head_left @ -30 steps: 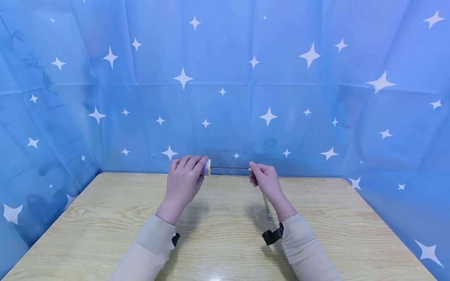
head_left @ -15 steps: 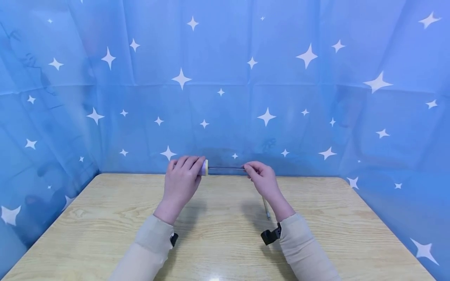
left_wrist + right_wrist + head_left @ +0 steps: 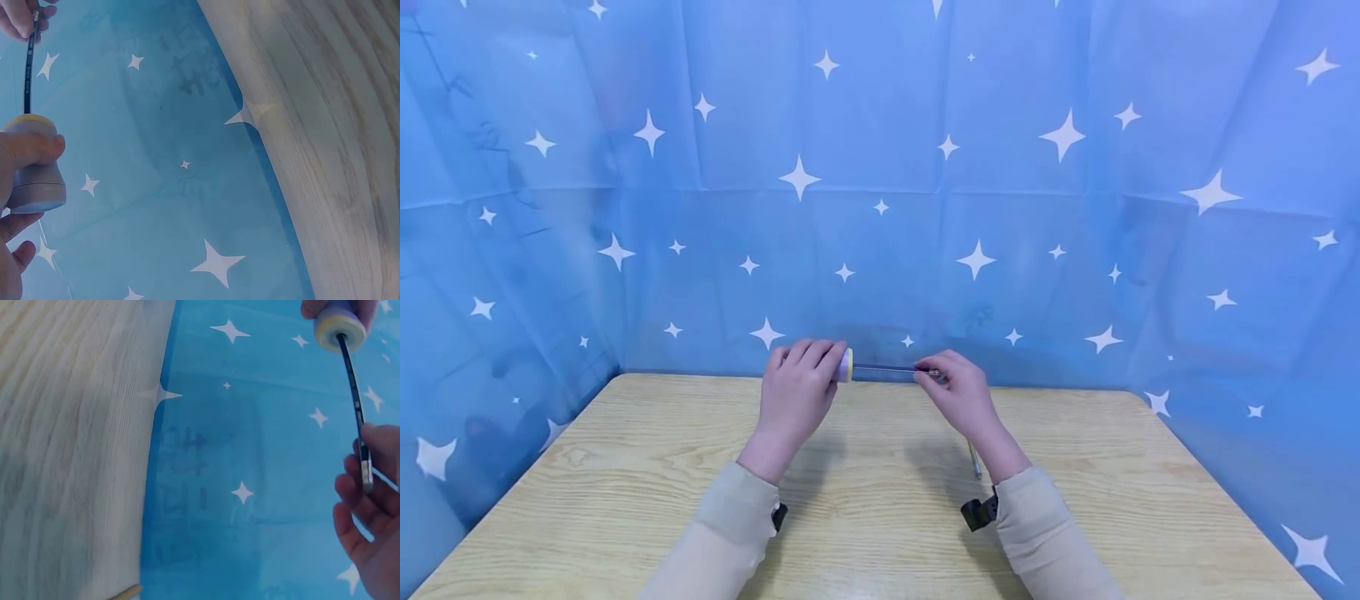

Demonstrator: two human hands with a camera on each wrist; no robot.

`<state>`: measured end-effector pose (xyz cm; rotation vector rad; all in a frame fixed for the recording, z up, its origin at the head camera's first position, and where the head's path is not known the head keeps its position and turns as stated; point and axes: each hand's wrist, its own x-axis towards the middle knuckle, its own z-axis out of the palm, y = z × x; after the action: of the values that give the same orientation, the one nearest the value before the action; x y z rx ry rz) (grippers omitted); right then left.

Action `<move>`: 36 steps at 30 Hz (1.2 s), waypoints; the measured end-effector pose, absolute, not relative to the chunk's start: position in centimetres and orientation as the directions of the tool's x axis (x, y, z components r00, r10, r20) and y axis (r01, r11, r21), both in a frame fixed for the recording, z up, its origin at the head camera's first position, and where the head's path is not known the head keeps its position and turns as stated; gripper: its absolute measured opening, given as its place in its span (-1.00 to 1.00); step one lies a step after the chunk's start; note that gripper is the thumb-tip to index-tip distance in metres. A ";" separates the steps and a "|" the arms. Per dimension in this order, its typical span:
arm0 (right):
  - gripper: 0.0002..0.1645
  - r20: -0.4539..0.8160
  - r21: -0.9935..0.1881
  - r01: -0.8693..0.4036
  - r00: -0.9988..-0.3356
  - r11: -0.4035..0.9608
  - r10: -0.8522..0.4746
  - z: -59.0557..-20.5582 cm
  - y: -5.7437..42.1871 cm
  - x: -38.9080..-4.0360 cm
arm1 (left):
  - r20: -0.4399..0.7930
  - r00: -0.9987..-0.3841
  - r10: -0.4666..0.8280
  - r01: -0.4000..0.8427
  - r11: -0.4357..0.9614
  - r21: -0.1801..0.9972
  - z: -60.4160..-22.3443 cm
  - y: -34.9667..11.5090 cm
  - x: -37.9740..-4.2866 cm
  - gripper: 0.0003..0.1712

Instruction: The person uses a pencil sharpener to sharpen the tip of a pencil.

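Pencil (image 3: 357, 403) in sharpener (image 3: 39, 181); second pencil (image 3: 974, 462) on table (image 3: 880, 525); curtain (image 3: 880, 125) behind.

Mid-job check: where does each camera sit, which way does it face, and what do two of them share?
Head: worn on the head, facing forward and down across the table to the starry backdrop; left hand, right hand and sleeves show.
Left wrist: on that wrist, looking past the left hand and lavender cylinder along the dark pencil to the right hand's fingers.
Right wrist: on that wrist, looking past the right hand to the cylinder and left fingers.
Shared: both wrist views show the pencil entering the cylinder.
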<state>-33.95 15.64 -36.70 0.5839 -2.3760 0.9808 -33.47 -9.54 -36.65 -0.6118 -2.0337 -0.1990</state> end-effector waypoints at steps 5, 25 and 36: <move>-0.83 0.643 -0.326 -0.601 -0.707 0.730 -0.295 -36.4 15.5 -33.9 | 0.840 -0.424 0.339 0.493 0.864 -0.100 -36.7 -9.4 -33.4 -0.51; -0.85 0.742 0.084 -0.656 -0.461 0.750 -0.486 -35.5 13.5 -34.0 | 0.846 -0.412 0.338 0.490 0.865 -0.107 -37.0 -9.5 -33.4 -0.38; -0.82 0.709 0.156 -0.620 -0.471 0.768 -0.525 -34.7 12.6 -34.0 | 0.854 -0.388 0.347 0.489 0.863 -0.129 -37.2 -9.5 -33.6 -0.53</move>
<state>-33.95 12.59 -34.70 0.8504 -2.1738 0.1559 -33.58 -9.50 -37.22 -0.6113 -2.0139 -0.1744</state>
